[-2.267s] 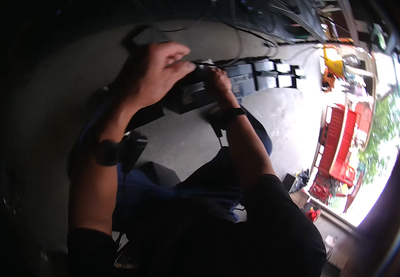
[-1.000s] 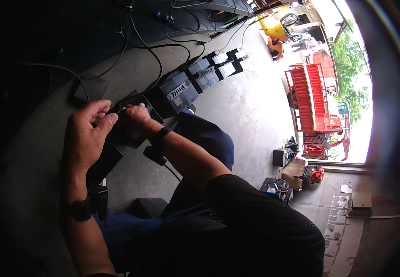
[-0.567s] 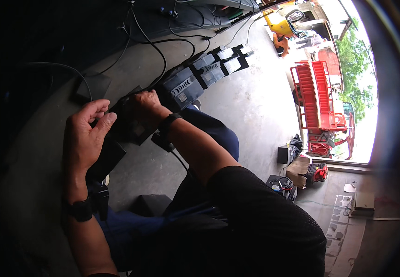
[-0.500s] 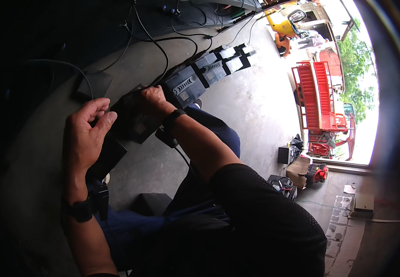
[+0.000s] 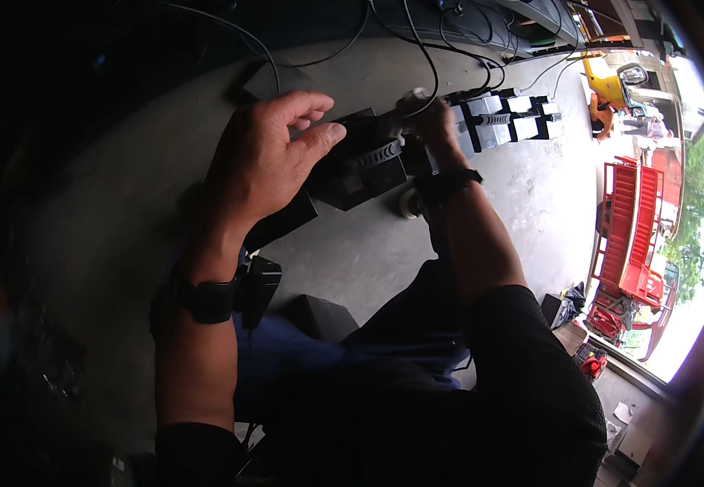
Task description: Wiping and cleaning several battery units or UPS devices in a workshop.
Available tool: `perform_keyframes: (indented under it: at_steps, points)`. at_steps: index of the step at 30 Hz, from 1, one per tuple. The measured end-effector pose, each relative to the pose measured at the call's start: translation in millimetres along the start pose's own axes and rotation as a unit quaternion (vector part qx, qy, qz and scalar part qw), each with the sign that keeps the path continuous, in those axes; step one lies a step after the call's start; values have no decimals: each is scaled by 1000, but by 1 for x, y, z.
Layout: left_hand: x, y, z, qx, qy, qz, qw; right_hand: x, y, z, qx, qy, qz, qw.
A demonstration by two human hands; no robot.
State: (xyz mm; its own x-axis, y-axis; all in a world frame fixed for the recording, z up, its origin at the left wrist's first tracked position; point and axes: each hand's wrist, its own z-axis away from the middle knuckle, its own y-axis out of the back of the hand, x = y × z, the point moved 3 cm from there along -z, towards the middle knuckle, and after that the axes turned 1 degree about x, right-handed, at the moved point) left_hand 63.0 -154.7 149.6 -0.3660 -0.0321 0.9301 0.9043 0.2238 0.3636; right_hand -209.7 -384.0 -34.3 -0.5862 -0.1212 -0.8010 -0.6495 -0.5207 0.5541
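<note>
My left hand [image 5: 275, 154] hangs in the air over the row of boxes, fingers loosely curved and the thumb apart, with nothing held. Its wrist carries a black strap with a small black unit [image 5: 261, 284]. Farther right, my right hand [image 5: 429, 130] is over the row, blurred by motion, its fingers partly hidden; whether it grips anything cannot be made out. Just below it lies a dark box [image 5: 360, 174] with slanted vent-like slots. Beyond, several grey and black boxes [image 5: 494, 122] continue the row. A thin black cable [image 5: 426, 61] loops down by my right hand.
Black cables [image 5: 482, 57] dangle from a dark bench along the top. Dark blocks stand on the concrete floor, one [image 5: 323, 316] near my knees, another [image 5: 279, 81] beyond my left hand. At the right, a red cargo vehicle [image 5: 628, 219] is visible outside the doorway.
My right hand has moved right along the row. The view has shifted, so the boxes and doorway appear farther right. My left hand keeps its loosely curved pose.
</note>
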Motion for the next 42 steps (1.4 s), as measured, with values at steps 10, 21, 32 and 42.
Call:
perform_keyframes:
  at_steps: [10, 21, 32, 42]
  points:
    - [-2, 0, -5, 9, -24, 16, 1000, -21, -10, 26, 54, 28, 86, 994]
    - [-6, -9, -5, 15, -13, 26, 999, -67, -85, 78, -76, 156, 371, 912]
    - [-1, -12, -7, -16, 0, 16, 1000, -2, -68, -5, -32, 143, 394, 907]
    - [0, -10, -5, -30, -4, -19, 999, -54, -112, -2, -164, 194, 400, 881]
